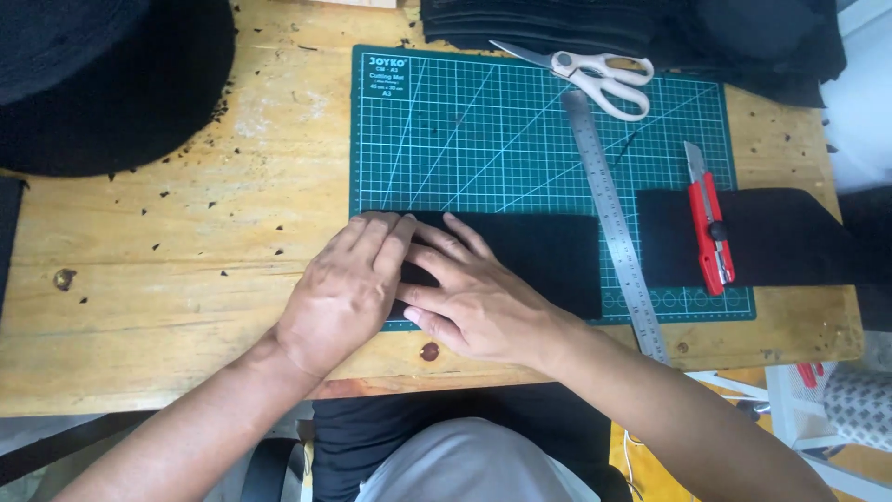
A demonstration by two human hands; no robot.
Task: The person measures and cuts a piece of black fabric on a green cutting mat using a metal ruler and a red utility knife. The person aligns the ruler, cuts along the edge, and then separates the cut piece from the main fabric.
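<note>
Head view: left hand and right hand press flat on black fabric.

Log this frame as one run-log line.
left hand: flat on black fabric piece | right hand: flat on it | fabric on cutting mat | ruler, utility knife, scissors: untouched

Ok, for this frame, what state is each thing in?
left hand: flat, pressing the black fabric piece
right hand: flat on the same piece
black fabric piece: lying flat on cutting mat
scissors: closed
utility knife: lying on second fabric piece
steel ruler: flat, angled
</note>
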